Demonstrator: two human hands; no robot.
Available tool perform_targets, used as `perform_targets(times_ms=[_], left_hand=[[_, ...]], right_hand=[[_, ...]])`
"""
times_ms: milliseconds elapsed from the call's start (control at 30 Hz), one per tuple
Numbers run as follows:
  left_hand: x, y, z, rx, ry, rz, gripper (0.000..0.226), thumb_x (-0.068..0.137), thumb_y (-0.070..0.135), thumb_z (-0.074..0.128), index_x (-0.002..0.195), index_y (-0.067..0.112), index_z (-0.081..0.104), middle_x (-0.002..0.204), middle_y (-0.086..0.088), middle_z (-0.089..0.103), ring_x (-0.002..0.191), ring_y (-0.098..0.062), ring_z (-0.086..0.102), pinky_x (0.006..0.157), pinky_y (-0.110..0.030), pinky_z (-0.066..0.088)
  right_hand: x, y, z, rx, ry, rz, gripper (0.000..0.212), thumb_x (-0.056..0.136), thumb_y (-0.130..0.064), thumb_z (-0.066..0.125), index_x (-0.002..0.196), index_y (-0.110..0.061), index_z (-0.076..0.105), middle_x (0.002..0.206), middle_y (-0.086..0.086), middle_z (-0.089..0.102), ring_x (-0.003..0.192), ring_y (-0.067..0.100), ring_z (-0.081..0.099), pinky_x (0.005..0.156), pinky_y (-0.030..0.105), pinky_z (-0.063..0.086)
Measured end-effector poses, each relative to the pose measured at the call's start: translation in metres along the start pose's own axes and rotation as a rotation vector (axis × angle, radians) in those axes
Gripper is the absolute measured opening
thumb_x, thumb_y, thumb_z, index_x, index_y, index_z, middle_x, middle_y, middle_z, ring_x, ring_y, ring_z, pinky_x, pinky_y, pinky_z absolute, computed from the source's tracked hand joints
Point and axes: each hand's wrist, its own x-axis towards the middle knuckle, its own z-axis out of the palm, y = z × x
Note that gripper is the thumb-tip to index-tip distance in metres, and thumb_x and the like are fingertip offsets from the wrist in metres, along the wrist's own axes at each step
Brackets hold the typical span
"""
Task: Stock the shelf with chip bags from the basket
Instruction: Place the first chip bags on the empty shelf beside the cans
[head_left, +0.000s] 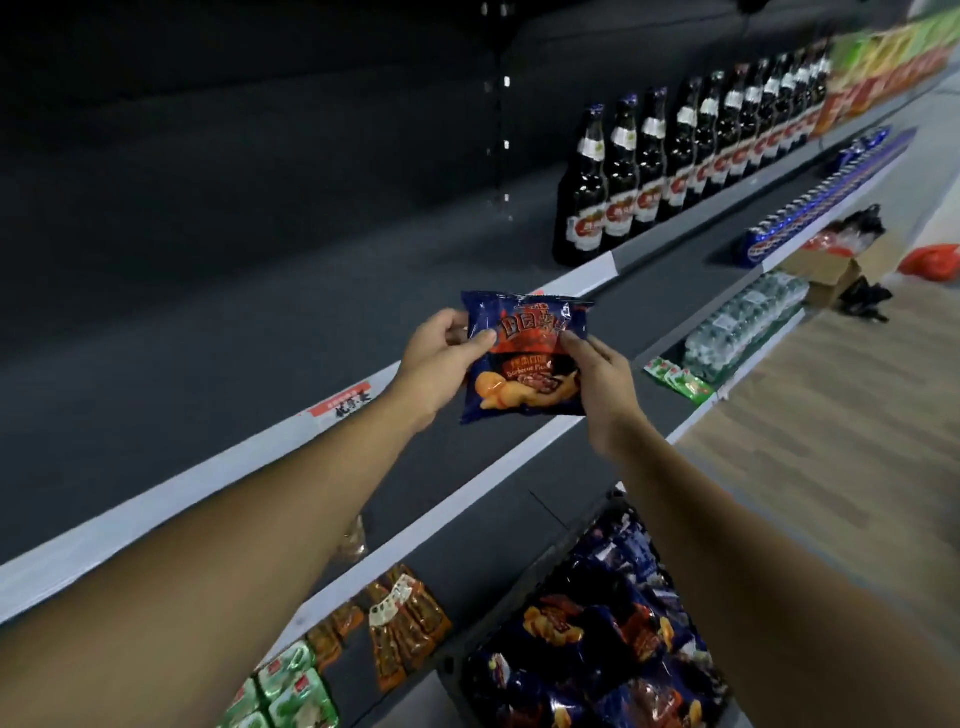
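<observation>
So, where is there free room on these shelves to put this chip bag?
Top shelf: bare from the left up to the beer bottles. Second shelf: bare from under the chip bag to the blue cans. Crowded below that: orange packets, green packets, water bottles.

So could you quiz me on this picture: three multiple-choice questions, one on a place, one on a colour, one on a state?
1. Where are the dark bottles?
A. on the shelf, right of the chip bag
B. on the floor
C. in a hand

2. The chip bag's main colour?
A. green
B. blue
C. yellow

3. How is it held?
A. one hand
B. both hands
C. it lies on the shelf

Answers: 1 A, they line the shelf's right part; 2 B, its wrapper is dark blue; 3 B, left hand and right hand each pinch a side.
</observation>
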Motion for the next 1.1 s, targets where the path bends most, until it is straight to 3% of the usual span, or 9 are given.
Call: perform_targets(times_ms=[100, 233, 333, 467, 633, 900, 1000, 1100], left_hand=[[-0.007, 0.002, -0.056, -0.043, 0.126, 0.0, 0.006, 0.091, 0.016, 0.068, 0.096, 0.017, 0.064, 0.091, -0.001, 0.067, 0.085, -0.017, 0.066, 0.071, -0.029, 0.051], [-0.026, -0.002, -0.147, -0.071, 0.278, -0.002, 0.009, 0.091, 0.016, 0.068, 0.098, 0.018, 0.063, 0.089, 0.0, 0.068, 0.083, -0.014, 0.067, 0.071, -0.024, 0.05], [-0.051, -0.008, -0.225, -0.103, 0.39, -0.003, 0.018, 0.091, 0.016, 0.068, 0.106, 0.014, 0.06, 0.091, 0.0, 0.067, 0.084, -0.011, 0.065, 0.071, -0.02, 0.048], [-0.091, -0.015, -0.321, -0.165, 0.51, -0.039, 0.023, 0.09, 0.013, 0.068, 0.111, 0.008, 0.06, 0.096, -0.005, 0.067, 0.085, -0.015, 0.065, 0.069, -0.022, 0.05], [-0.149, -0.03, -0.435, -0.215, 0.649, -0.074, 0.012, 0.088, 0.007, 0.064, 0.098, 0.013, 0.063, 0.094, -0.005, 0.068, 0.083, -0.019, 0.063, 0.074, -0.031, 0.05], [-0.225, -0.055, -0.562, -0.249, 0.862, -0.095, 0.02, 0.091, -0.004, 0.052, 0.106, 0.006, 0.059, 0.089, -0.006, 0.065, 0.073, -0.017, 0.063, 0.052, -0.021, 0.053], [-0.244, -0.067, -0.601, -0.239, 0.926, -0.117, 0.02, 0.091, -0.004, 0.053, 0.105, 0.008, 0.06, 0.091, -0.006, 0.066, 0.076, -0.018, 0.064, 0.056, -0.024, 0.055], [-0.258, -0.077, -0.635, -0.232, 0.958, -0.129, 0.018, 0.089, -0.003, 0.054, 0.097, 0.012, 0.061, 0.09, -0.006, 0.066, 0.077, -0.021, 0.065, 0.061, -0.03, 0.056]], right_hand=[[-0.001, -0.006, 0.056, -0.033, -0.104, -0.027, 0.013, 0.1, -0.023, 0.062, 0.095, -0.016, 0.071, 0.082, 0.001, 0.079, 0.079, 0.022, 0.076, 0.073, 0.034, 0.062], [-0.009, -0.001, 0.149, -0.071, -0.234, -0.024, 0.018, 0.099, -0.026, 0.063, 0.106, -0.013, 0.072, 0.101, 0.012, 0.078, 0.096, 0.031, 0.075, 0.089, 0.046, 0.06], [-0.026, 0.008, 0.229, -0.081, -0.344, -0.019, 0.021, 0.101, -0.026, 0.06, 0.111, -0.012, 0.071, 0.102, 0.01, 0.078, 0.094, 0.027, 0.075, 0.081, 0.038, 0.061], [-0.054, 0.028, 0.329, -0.085, -0.455, 0.025, 0.015, 0.101, -0.023, 0.058, 0.104, -0.017, 0.071, 0.093, 0.002, 0.078, 0.085, 0.018, 0.075, 0.072, 0.029, 0.058], [-0.096, 0.062, 0.451, -0.113, -0.588, 0.078, 0.02, 0.096, -0.008, 0.051, 0.093, -0.014, 0.069, 0.083, 0.006, 0.072, 0.08, 0.023, 0.069, 0.076, 0.035, 0.054], [-0.169, 0.103, 0.592, -0.165, -0.776, 0.081, 0.023, 0.095, -0.004, 0.056, 0.094, -0.019, 0.074, 0.093, 0.006, 0.076, 0.089, 0.026, 0.072, 0.091, 0.048, 0.057], [-0.192, 0.115, 0.629, -0.201, -0.806, 0.057, 0.02, 0.096, -0.006, 0.057, 0.09, -0.02, 0.071, 0.091, 0.001, 0.075, 0.09, 0.021, 0.072, 0.085, 0.039, 0.059], [-0.211, 0.122, 0.66, -0.253, -0.832, 0.031, 0.018, 0.099, -0.01, 0.057, 0.089, -0.021, 0.068, 0.088, -0.006, 0.072, 0.08, 0.009, 0.066, 0.063, 0.019, 0.048]])
